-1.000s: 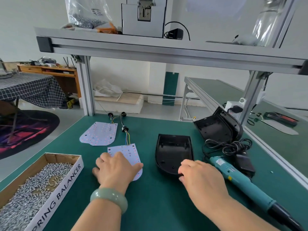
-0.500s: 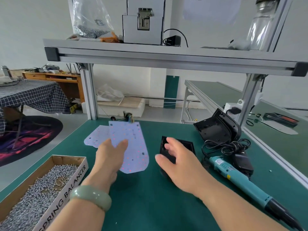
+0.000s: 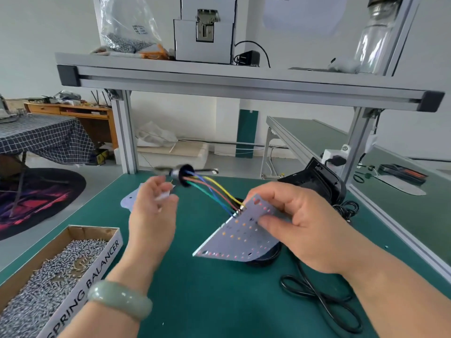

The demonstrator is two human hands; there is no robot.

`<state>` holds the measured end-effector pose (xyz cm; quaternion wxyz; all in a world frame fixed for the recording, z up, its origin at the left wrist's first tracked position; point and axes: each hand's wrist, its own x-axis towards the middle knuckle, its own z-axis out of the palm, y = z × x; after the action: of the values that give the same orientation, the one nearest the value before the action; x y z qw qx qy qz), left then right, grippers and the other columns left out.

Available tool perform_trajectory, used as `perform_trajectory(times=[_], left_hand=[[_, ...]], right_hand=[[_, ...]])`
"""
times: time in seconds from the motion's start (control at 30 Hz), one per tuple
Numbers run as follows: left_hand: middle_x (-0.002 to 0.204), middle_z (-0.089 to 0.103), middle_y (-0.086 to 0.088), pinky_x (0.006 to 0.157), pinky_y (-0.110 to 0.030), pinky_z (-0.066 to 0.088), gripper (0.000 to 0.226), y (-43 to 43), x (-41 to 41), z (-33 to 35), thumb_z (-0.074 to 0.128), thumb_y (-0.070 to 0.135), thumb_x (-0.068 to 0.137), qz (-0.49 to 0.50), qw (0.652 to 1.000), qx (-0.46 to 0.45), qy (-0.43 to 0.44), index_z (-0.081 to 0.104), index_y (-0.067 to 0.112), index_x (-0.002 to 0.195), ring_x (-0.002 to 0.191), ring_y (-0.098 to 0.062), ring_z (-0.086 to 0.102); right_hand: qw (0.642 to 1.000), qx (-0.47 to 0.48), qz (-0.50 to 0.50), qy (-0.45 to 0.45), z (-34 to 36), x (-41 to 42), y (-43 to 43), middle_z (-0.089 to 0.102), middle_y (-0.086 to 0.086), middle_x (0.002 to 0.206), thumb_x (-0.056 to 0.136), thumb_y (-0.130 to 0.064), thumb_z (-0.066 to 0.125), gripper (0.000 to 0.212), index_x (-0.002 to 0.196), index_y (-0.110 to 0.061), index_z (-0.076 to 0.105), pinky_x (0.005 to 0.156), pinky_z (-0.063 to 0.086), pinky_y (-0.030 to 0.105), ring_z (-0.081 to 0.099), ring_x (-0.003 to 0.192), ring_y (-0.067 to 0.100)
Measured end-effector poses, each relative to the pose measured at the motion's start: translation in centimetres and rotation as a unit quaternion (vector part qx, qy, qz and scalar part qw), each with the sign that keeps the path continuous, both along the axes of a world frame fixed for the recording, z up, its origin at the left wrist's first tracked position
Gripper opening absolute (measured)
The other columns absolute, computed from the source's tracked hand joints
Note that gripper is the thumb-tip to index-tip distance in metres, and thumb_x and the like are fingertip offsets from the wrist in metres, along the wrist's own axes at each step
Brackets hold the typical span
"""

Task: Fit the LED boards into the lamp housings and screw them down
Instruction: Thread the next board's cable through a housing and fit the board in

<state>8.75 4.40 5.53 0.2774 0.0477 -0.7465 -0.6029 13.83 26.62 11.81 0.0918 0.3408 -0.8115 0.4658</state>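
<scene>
Right hand pinches the LED board, thumb on its dotted face and fingers behind. The board is tilted, clear of the mat, with its low edge just over the dark lamp housing that lies on the green table.

Left hand is raised and blurred, fingers near the black grommet at the wire ends. We cannot tell if it grips anything.

Edges:
- The screw box sits at the near left corner.
- A metal rail runs along the right side.
- A black cable loops on the mat under the right forearm.
- Bare mat lies between the forearms.

Count:
- Two boards, the second board flat behind the left hand.
- Two housings, the second housing propped at back right.
- Four coloured wires.
- One screw box.
</scene>
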Motion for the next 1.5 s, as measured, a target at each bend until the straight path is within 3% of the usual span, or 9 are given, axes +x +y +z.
perform_trajectory(times=[0.1,0.2,0.3,0.37,0.47,0.67,0.87,1.23,1.5], left_hand=[[0.118,0.055,0.005,0.074,-0.015,0.040,0.068,0.0,-1.8,0.6,0.082,0.021,0.072,0.012,0.998,-0.059,0.017,0.045,0.023,0.130,0.093,-0.015,0.056],[0.072,0.059,0.001,0.057,-0.025,0.042,0.032,-0.5,-3.4,1.9,0.081,0.037,0.071,0.111,0.990,0.087,0.013,0.058,0.017,0.081,0.065,-0.021,0.054],[0.054,0.042,0.000,0.048,-0.025,0.029,0.046,-1.4,-4.6,0.9,0.070,0.050,0.078,0.126,0.967,0.186,-0.124,0.045,0.017,0.059,0.056,-0.023,0.037],[0.058,0.049,0.000,0.050,-0.026,0.034,0.051,-1.7,-4.7,-0.3,0.066,0.064,0.074,0.140,0.967,0.152,-0.152,0.052,0.017,0.061,0.056,-0.024,0.042],[0.111,0.059,-0.008,0.073,-0.036,0.051,0.052,-2.6,-4.8,-1.3,0.065,0.061,0.077,0.152,0.975,0.078,-0.144,0.062,0.020,0.109,0.089,-0.032,0.060],[0.057,0.056,0.004,0.050,-0.024,0.034,0.025,-1.5,-4.5,-3.5,0.075,0.029,0.078,0.035,0.968,-0.172,-0.179,0.057,0.019,0.064,0.054,-0.016,0.050],[0.115,0.056,-0.015,0.087,-0.033,0.041,0.030,-0.5,-4.7,-5.4,0.057,0.034,0.091,0.038,0.926,-0.310,-0.213,0.061,0.022,0.120,0.103,-0.030,0.053],[0.057,0.064,-0.016,0.062,-0.037,0.053,0.035,1.3,-2.9,-2.2,0.045,0.036,0.067,0.067,0.988,-0.014,-0.137,0.055,0.004,0.059,0.060,-0.035,0.061],[0.065,0.072,-0.009,0.055,-0.030,0.053,0.044,0.6,-2.5,-2.8,0.032,0.049,0.099,-0.102,0.959,0.130,-0.232,0.064,0.019,0.090,0.059,-0.026,0.070]], right_hand=[[0.997,0.038,0.019,0.066,0.7,1.1,1.2,0.067,-0.022,0.092,0.085,-0.001,0.054,0.042,0.097,-0.039,0.065,0.080,0.041,0.008,0.063,0.087,0.001],[0.997,0.021,0.030,0.065,0.9,1.6,2.4,0.068,-0.020,0.090,0.083,0.002,0.056,0.041,0.093,-0.037,0.066,0.079,0.043,0.010,0.064,0.086,0.003],[0.995,-0.093,0.033,0.030,0.9,1.6,3.9,0.071,-0.014,0.084,0.077,0.005,0.057,0.042,0.089,-0.033,0.069,0.075,0.049,0.015,0.065,0.078,0.003],[0.986,-0.165,0.032,0.020,0.9,1.4,4.9,0.073,-0.010,0.080,0.073,0.006,0.057,0.046,0.089,-0.034,0.072,0.072,0.052,0.016,0.066,0.073,0.005],[0.965,-0.260,0.027,0.003,0.3,0.8,6.0,0.074,-0.005,0.078,0.068,0.001,0.061,0.041,0.089,-0.032,0.075,0.072,0.054,0.020,0.067,0.071,0.008],[0.875,-0.483,-0.010,0.021,0.4,-0.9,7.0,0.074,-0.011,0.089,0.078,0.004,0.046,0.041,0.090,-0.026,0.071,0.085,0.054,0.029,0.067,0.089,0.008],[0.839,-0.544,-0.026,0.015,0.2,-1.5,7.6,0.073,-0.013,0.096,0.090,0.008,0.036,0.038,0.105,-0.023,0.050,0.082,0.055,0.030,0.066,0.096,0.007],[0.808,-0.455,-0.168,-0.336,-6.0,-3.7,3.4,0.075,0.008,0.082,0.094,0.004,0.046,0.022,0.095,-0.003,0.067,0.058,0.057,0.030,0.071,0.066,0.017],[0.786,-0.425,-0.247,-0.375,-8.6,-4.7,1.0,0.071,0.016,0.090,0.094,-0.004,0.054,0.012,0.098,0.004,0.064,0.069,0.052,0.035,0.065,0.072,0.026]])
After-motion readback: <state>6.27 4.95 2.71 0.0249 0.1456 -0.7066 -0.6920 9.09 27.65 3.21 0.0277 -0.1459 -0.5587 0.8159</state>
